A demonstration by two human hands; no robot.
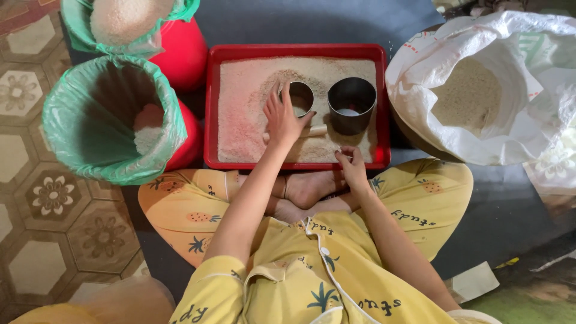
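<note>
A person's left hand is gripping a small metal cup, upright in rice mid-tray. Right hand, fingers pinched on something unseen, is resting at the near edge, farther away.

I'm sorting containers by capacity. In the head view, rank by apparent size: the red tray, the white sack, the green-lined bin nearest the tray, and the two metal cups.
1. Red rectangular plastic tray
2. Open white sack of grain, close to the tray in size, partly cut off by the frame
3. Green-lined round bin
4. Two round metal cups; left hand hides part of one, so not ranked
</note>
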